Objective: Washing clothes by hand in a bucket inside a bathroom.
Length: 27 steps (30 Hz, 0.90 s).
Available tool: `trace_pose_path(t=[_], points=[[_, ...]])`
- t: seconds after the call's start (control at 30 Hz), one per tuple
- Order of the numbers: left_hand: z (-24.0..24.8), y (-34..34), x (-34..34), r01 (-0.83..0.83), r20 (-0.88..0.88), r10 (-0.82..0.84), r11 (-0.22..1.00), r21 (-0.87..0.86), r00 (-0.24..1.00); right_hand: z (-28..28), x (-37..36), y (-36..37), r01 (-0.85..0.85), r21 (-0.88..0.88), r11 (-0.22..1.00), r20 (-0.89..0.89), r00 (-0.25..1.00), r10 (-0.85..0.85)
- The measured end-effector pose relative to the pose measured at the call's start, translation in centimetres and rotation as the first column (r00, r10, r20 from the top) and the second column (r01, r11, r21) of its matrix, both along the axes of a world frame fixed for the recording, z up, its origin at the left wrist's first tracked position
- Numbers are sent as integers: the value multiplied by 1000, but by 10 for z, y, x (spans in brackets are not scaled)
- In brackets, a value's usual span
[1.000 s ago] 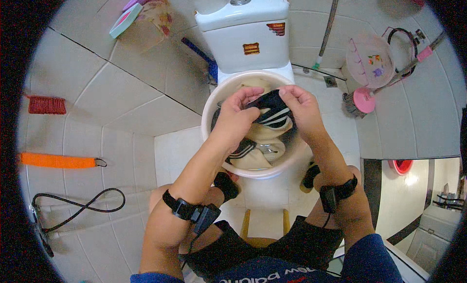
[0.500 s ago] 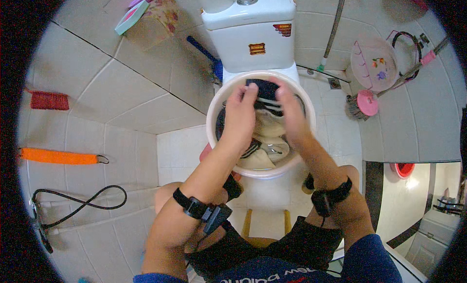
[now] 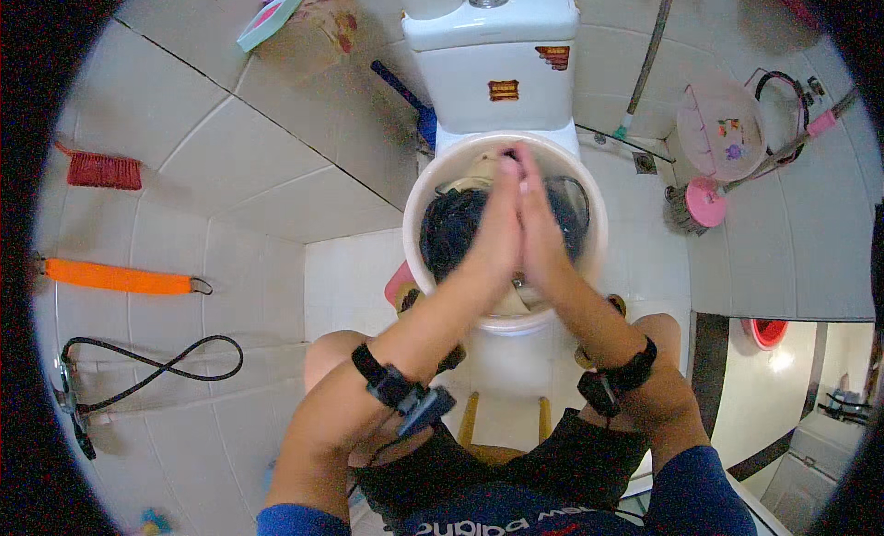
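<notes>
Over a round pale basin [image 3: 413,237], my left hand [image 3: 500,218] and my right hand [image 3: 540,227] are pressed palm to palm, fingers pointing away from me. A small dark spot shows between the fingertips; what the palms hold, if anything, is hidden. In the basin, dark wet cloth [image 3: 451,227] lies to the left of my hands. Beige cloth [image 3: 479,175] shows at the far side and again near the front rim. Part of the basin's contents is covered by my hands and wrists.
A white toilet [image 3: 497,75] stands just behind the basin. On the left wall hang a red brush [image 3: 104,170], an orange strap [image 3: 120,276] and a looped black cord [image 3: 166,384]. To the right are a pink-topped brush [image 3: 704,204] and a translucent basin [image 3: 723,131].
My hands, apart before with dark striped cloth between them, have come together. The beige cloth that filled the middle is now mostly behind dark cloth. The whole view has shifted slightly.
</notes>
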<state>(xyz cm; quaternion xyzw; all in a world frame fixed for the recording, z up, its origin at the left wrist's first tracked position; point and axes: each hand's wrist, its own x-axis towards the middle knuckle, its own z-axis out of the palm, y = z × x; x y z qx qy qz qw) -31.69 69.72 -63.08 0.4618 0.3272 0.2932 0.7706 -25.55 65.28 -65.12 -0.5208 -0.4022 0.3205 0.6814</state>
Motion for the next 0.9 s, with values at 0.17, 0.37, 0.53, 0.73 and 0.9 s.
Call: trace_pose_path(t=[0.17,0.37,0.53,0.73,0.9], points=[[-17,-18,-2,133,-35,-129,954,269,991,7,18,7,90,-102,991,-208,972,-110],[4,-26,-11,109,60,-105,992,-67,993,-19,23,13,145,-190,971,-235,953,-189],[39,4,-28,274,-213,-241,951,141,947,3,68,4,-140,-92,986,-381,920,95],[45,11,-42,48,-157,-40,998,47,987,-16,73,10,-133,-348,928,-432,902,-33],[42,17,-39,59,-108,-56,998,19,992,-36,61,23,-89,-452,888,-342,936,-81]])
